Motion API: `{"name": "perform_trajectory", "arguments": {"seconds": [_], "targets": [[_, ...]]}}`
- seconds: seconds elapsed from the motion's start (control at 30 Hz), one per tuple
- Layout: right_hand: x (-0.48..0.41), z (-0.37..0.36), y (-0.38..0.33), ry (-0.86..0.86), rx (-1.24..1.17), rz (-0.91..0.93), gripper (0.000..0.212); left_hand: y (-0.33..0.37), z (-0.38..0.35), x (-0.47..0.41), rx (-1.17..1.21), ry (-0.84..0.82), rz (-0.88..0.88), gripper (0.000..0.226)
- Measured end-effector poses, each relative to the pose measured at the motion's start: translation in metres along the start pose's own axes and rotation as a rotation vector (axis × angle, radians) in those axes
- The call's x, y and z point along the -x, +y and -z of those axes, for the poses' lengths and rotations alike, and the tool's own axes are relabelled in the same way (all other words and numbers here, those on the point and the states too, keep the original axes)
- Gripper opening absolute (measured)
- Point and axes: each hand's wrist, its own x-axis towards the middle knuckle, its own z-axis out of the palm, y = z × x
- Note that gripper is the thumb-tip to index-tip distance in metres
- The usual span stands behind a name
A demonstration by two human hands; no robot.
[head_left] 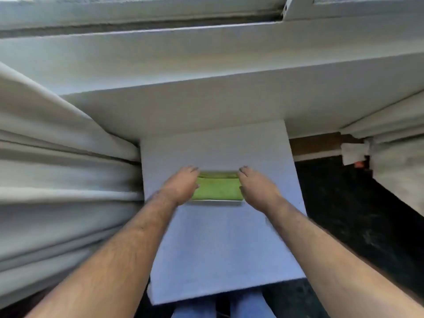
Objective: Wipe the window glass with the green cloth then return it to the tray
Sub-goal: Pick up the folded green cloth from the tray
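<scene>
1. Head view: folded green cloth (216,188) lies in shallow white tray (215,202) on pale blue table (220,244).
2. Left hand (181,187) touches cloth's left end, fingers loosely extended.
3. Right hand (254,185) at right end, fingers loosely extended; grip unclear, blurred.

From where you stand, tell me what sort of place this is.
Probably a room in a home, right at a window: a white window frame over a deep sill, pale curtains on both sides, and a small white table pushed against the wall below.
</scene>
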Motion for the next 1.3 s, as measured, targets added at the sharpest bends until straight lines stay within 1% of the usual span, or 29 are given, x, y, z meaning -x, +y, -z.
{"name": "perform_trajectory", "arguments": {"seconds": [0.1,0.23,0.4,0.5,0.53,0.63,0.7,0.77,0.83,0.9,0.97,1.07,1.17,1.3], "targets": [[-0.031,-0.036,0.008,0.002,0.006,-0.016,0.043,-0.010,-0.035,-0.031,-0.009,-0.025,0.019,0.061],[-0.056,-0.071,0.011,-0.026,0.051,-0.003,0.046,-0.018,-0.069,-0.053,-0.054,0.020,0.029,0.052],[-0.071,-0.096,0.010,-0.025,0.105,-0.032,0.049,-0.020,-0.084,-0.068,-0.150,0.027,0.015,0.057],[-0.077,-0.103,0.011,-0.009,0.138,-0.046,0.044,-0.019,-0.090,-0.073,-0.148,0.026,0.042,0.061],[-0.078,-0.103,0.012,0.010,0.138,-0.051,0.039,-0.018,-0.091,-0.075,-0.146,0.019,0.063,0.058],[-0.083,-0.097,0.013,-0.004,0.131,-0.079,0.023,-0.014,-0.089,-0.079,-0.155,-0.020,0.108,0.039],[-0.083,-0.093,0.012,-0.005,0.103,-0.087,0.024,-0.014,-0.085,-0.079,-0.198,-0.028,0.114,0.035],[-0.083,-0.084,0.010,-0.026,0.032,-0.095,0.032,-0.014,-0.077,-0.076,-0.158,-0.022,0.113,0.038],[-0.082,-0.070,0.011,-0.064,-0.074,-0.144,0.033,-0.014,-0.062,-0.070,-0.048,-0.041,0.102,0.042],[-0.079,-0.048,0.014,-0.057,-0.206,-0.221,0.033,-0.014,-0.040,-0.061,0.106,-0.080,0.121,0.036],[-0.072,-0.015,0.014,-0.030,-0.302,-0.255,0.038,-0.013,-0.010,-0.047,0.211,-0.083,0.144,0.031],[-0.059,0.045,0.011,-0.007,-0.324,-0.216,0.029,-0.007,0.044,-0.024,0.237,-0.017,0.152,0.034],[-0.040,0.118,0.003,0.099,-0.332,-0.171,0.028,0.004,0.115,0.007,0.298,0.102,0.142,0.034],[0.007,0.236,-0.012,0.247,-0.339,-0.096,0.026,0.020,0.234,0.068,0.337,0.235,0.094,0.036]]}}
